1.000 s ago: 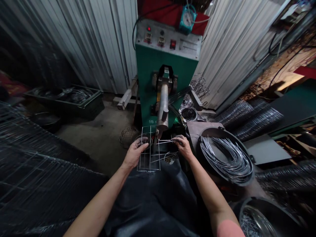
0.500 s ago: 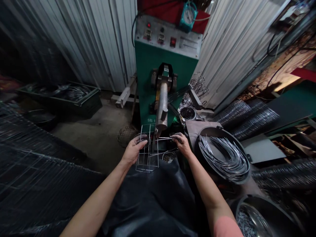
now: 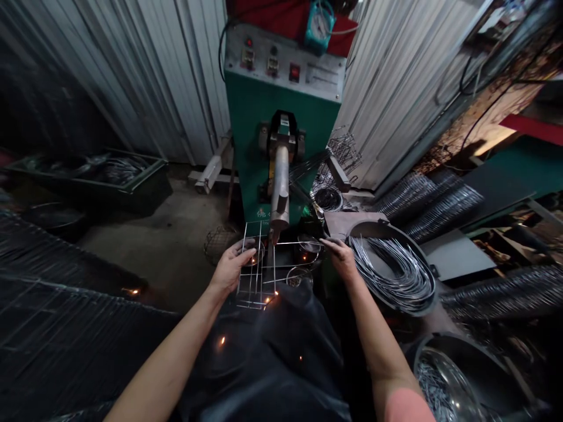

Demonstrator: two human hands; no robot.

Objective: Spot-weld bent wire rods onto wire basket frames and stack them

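My left hand (image 3: pixel 231 265) is closed on the left side of a small wire frame (image 3: pixel 260 280) made of thin crossed rods. My right hand (image 3: pixel 341 256) pinches the right end of a thin wire (image 3: pixel 299 242), whose other end reaches the frame below the machine's electrode tip (image 3: pixel 274 235). The green machine (image 3: pixel 285 94) stands straight ahead, its round metal arm (image 3: pixel 280 181) pointing toward me. Orange sparks fly around the frame and over the dark apron (image 3: pixel 281 351) on my lap.
On the right, a round pan (image 3: pixel 387 231) holds curved wires, and a lower bowl (image 3: pixel 461 381) holds short metal pieces. Dark mesh (image 3: pixel 65 334) is stacked at the left, with a green bin (image 3: pixel 145 183) behind it. Wire rolls (image 3: pixel 444 205) lie at the right.
Sparks have appeared around the frame and apron. My right hand has moved slightly right, away from the frame. The whole view has shifted, so the machine sits further left.
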